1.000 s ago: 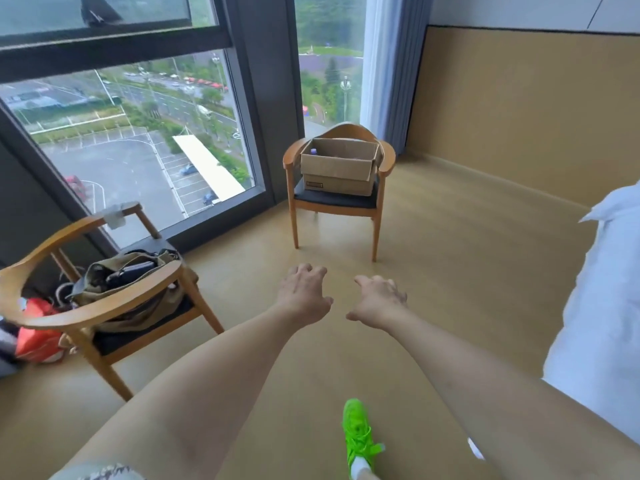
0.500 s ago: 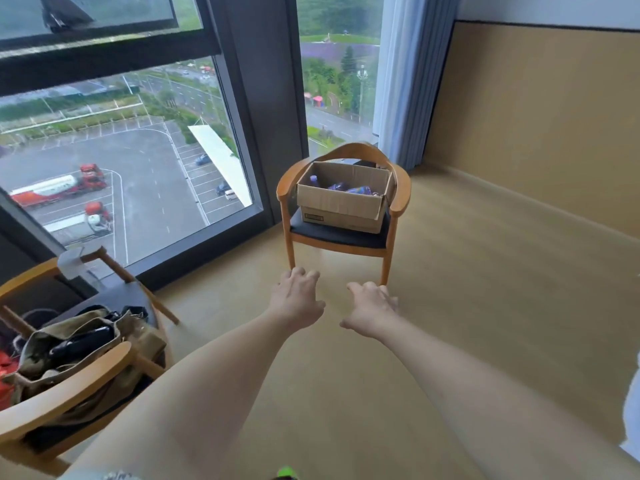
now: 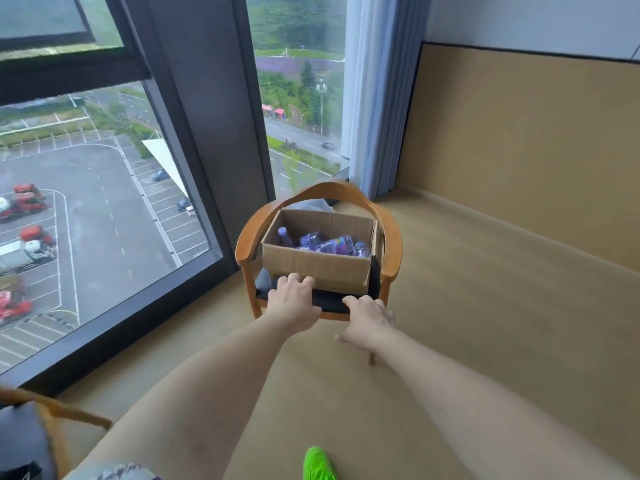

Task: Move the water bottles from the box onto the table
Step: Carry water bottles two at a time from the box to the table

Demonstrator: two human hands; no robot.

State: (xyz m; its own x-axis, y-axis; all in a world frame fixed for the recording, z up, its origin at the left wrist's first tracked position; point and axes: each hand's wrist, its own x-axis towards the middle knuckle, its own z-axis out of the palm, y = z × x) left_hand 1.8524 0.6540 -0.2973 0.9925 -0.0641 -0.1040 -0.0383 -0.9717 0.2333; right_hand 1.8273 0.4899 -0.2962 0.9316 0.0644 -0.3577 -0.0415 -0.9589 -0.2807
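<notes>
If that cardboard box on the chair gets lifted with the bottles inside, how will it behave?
Probably heavy: the cardboard box holds several water bottles. Most lie loose on their sides, so they may roll and shift the load. Its thin walls could flex.

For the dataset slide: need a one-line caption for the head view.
Both bare hands, left hand and right hand, reach toward an open cardboard box of water bottles on a wooden chair.

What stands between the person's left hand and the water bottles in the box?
In the head view, the cardboard box's front wall separates the left hand from the water bottles.
</notes>
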